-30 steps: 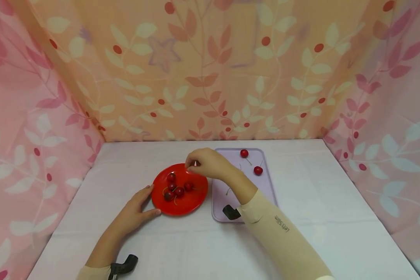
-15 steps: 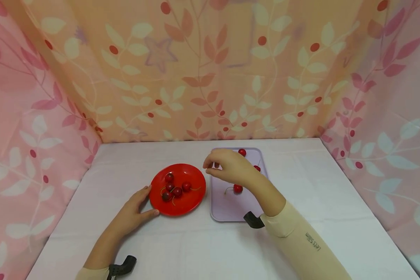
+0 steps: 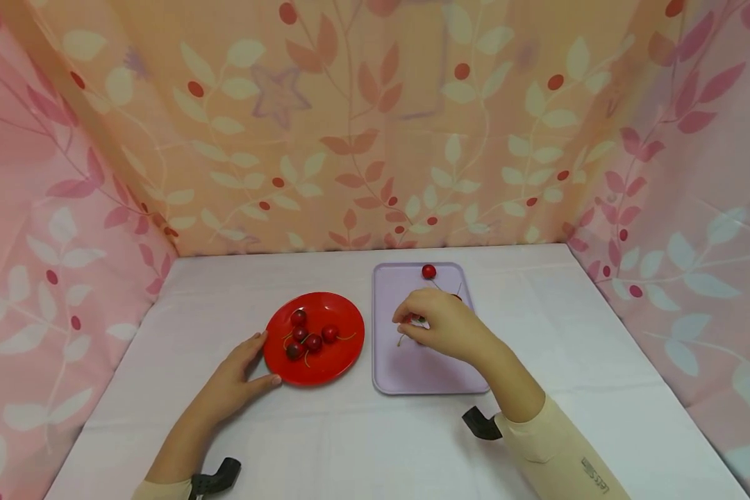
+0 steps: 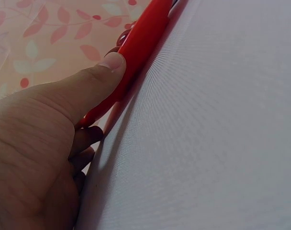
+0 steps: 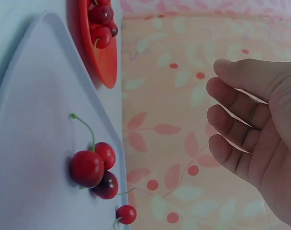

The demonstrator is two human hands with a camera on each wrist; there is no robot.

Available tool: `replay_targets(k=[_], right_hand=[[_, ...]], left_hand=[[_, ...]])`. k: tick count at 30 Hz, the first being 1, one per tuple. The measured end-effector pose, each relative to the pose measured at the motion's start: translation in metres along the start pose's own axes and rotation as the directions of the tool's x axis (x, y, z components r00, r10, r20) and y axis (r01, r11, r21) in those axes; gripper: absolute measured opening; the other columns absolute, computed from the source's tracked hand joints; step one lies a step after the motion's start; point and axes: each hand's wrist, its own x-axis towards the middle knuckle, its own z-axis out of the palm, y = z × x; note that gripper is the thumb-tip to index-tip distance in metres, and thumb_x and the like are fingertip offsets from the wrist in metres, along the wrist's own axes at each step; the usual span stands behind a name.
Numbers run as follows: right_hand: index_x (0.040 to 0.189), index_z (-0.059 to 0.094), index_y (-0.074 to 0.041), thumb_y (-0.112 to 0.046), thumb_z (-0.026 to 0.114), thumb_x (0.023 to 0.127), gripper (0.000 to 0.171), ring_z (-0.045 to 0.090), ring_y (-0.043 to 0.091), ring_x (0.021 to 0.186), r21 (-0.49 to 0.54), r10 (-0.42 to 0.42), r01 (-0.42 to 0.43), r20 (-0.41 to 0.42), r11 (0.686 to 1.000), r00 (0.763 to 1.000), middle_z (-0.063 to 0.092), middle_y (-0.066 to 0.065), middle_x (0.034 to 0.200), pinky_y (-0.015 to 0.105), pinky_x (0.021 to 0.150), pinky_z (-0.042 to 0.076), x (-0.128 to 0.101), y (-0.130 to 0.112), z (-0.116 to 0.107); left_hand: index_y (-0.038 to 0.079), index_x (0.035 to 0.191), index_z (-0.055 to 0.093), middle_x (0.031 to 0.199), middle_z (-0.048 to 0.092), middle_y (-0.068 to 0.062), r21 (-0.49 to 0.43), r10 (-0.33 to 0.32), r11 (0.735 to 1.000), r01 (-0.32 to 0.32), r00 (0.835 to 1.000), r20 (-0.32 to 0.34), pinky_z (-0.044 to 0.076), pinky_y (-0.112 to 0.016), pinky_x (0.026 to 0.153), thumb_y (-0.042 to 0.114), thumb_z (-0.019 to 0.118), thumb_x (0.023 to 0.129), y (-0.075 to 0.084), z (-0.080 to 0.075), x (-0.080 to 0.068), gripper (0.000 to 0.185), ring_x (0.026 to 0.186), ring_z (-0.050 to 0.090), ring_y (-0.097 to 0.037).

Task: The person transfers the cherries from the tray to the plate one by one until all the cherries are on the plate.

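My right hand (image 3: 414, 321) hovers low over the lilac tray (image 3: 412, 371), fingers loosely bent above a small cluster of red cherries (image 5: 88, 167). In the right wrist view that hand (image 5: 231, 115) holds nothing, and the cherries lie on the tray (image 5: 35, 120) apart from it. One more cherry (image 3: 428, 271) sits at the tray's far end. A red plate (image 3: 340, 354) left of the tray holds several cherries (image 3: 313, 342). My left hand (image 3: 259, 361) lies on the table against the plate's left edge, thumb (image 4: 109, 64) on the rim (image 4: 143, 40).
The white table (image 3: 569, 333) is boxed in by floral cloth walls on the left, back and right. Plate and tray sit side by side near the middle, with bare tabletop to the right and in front.
My right hand has swung from above the plate's far rim rightward to the tray and come down over the cherries there. The left hand and plate have stayed put.
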Motion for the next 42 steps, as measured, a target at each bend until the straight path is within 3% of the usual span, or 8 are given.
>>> replay_targets(k=[6,12,23,35,42], right_hand=[[0.098,0.075,-0.023,-0.016,0.080,0.090,0.012,0.063,0.016,0.091,0.106,0.037,-0.034,-0.020,0.994,0.999,0.067,-0.018,0.098,0.026,0.079,0.055,-0.013,0.008,0.011],[0.099,0.075,-0.019,-0.014,0.080,0.090,0.012,0.064,0.018,0.088,0.130,0.040,-0.037,-0.023,0.991,0.999,0.067,-0.012,0.097,0.035,0.077,0.059,-0.018,0.010,0.017],[0.099,0.076,-0.019,-0.016,0.080,0.090,0.010,0.064,0.018,0.090,0.051,0.075,-0.074,-0.003,0.996,0.997,0.068,-0.010,0.098,0.024,0.078,0.056,-0.015,0.024,0.035],[0.105,0.077,-0.015,-0.013,0.079,0.089,0.017,0.057,0.014,0.093,-0.041,0.081,-0.082,-0.015,0.996,0.997,0.071,-0.006,0.105,0.032,0.087,0.054,-0.012,0.044,0.056],[0.106,0.078,-0.014,-0.010,0.078,0.087,0.019,0.062,0.016,0.103,-0.047,0.045,-0.044,0.018,0.998,0.999,0.074,-0.004,0.102,0.037,0.098,0.053,-0.011,0.053,0.067]], left_hand=[[0.012,0.160,0.037,0.163,0.035,-0.021,0.007,-0.007,1.000,0.007,1.000,-0.002,0.032,-0.071,0.114,0.049,0.082,0.083,-0.001,-0.002,0.000,0.096,0.149,0.031,-0.046],[0.013,0.160,0.035,0.164,0.034,-0.021,-0.012,-0.008,1.000,0.009,1.000,0.008,0.030,-0.071,0.114,0.052,0.080,0.084,-0.002,0.000,0.000,0.097,0.150,0.029,-0.046],[0.018,0.161,0.034,0.164,0.034,-0.019,0.014,-0.045,0.999,0.045,0.999,0.010,0.030,-0.071,0.114,0.054,0.081,0.081,-0.003,0.001,0.001,0.100,0.151,0.029,-0.045],[0.016,0.161,0.035,0.164,0.034,-0.018,0.019,-0.017,1.000,0.017,1.000,0.011,0.030,-0.071,0.115,0.051,0.081,0.083,0.001,0.001,0.002,0.098,0.151,0.029,-0.044],[0.016,0.161,0.035,0.164,0.034,-0.019,0.019,-0.020,1.000,0.020,1.000,0.012,0.031,-0.071,0.114,0.052,0.082,0.082,0.000,0.001,0.002,0.098,0.151,0.030,-0.044]])
